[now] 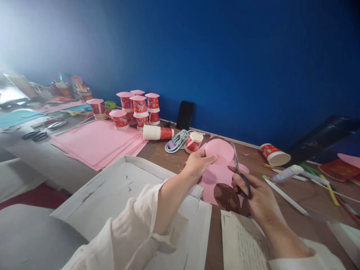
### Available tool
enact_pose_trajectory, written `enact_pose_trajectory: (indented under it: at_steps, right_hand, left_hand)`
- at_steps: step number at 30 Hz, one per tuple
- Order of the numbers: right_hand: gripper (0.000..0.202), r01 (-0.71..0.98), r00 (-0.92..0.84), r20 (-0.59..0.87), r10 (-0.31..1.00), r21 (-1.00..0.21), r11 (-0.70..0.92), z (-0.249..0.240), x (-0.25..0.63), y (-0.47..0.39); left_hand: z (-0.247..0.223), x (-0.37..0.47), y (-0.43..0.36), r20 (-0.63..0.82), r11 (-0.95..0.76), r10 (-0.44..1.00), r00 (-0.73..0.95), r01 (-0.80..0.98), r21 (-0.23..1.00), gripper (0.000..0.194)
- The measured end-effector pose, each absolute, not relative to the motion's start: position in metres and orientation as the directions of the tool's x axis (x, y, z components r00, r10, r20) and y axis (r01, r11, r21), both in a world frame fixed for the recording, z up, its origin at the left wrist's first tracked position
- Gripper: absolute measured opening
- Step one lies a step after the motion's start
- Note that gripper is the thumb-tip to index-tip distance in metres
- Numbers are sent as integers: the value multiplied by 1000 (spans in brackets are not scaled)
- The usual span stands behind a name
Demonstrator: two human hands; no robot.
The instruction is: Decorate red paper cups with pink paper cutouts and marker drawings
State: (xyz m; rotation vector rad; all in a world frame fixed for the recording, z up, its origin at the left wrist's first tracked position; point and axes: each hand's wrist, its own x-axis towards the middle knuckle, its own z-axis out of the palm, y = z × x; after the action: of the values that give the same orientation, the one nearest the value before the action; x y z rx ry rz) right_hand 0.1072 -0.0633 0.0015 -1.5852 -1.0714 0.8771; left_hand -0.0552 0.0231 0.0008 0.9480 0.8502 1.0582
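A round pink paper disc [220, 149] is pinched at its lower left edge between the thumb and fingers of my left hand [199, 162]. My right hand [250, 189] grips black-handled scissors [236, 159] by the loops, with the blades pointing up along the disc's right edge. Whether the blades touch the paper I cannot tell. Beneath both hands lies a pink paper sheet [213, 175] with a round hole cut in it, through which the brown table shows. A red patterned paper cup [194, 142] lies tilted just beyond my left hand.
Stacked red cups with pink discs [140, 106] stand at the back left, beside pink sheets [92, 140]. A phone [185, 115] leans on the blue wall. A coiled cable [178, 141], a glue stick [288, 173], pens and a large white box lid [98, 195] surround the work.
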Motion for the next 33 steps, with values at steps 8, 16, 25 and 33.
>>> enact_pose_trajectory:
  at_steps: [8, 16, 25, 33]
  right_hand:
    - [60, 258, 318, -31, 948, -959, -118, 2, 110, -62]
    - [59, 229, 319, -34, 947, -967, -112, -5, 114, -62]
    - [49, 255, 303, -36, 952, -960, -117, -5, 116, -62]
    - [51, 257, 309, -40, 950, -959, -124, -7, 116, -61]
  left_hand:
    - [1, -55, 24, -99, 197, 954, 284, -341, 919, 35]
    - [2, -56, 23, -92, 189, 956, 279, -342, 921, 31]
    - [0, -55, 24, -94, 183, 957, 273, -319, 930, 31]
    - [4, -55, 22, -105, 184, 962, 250, -315, 931, 26]
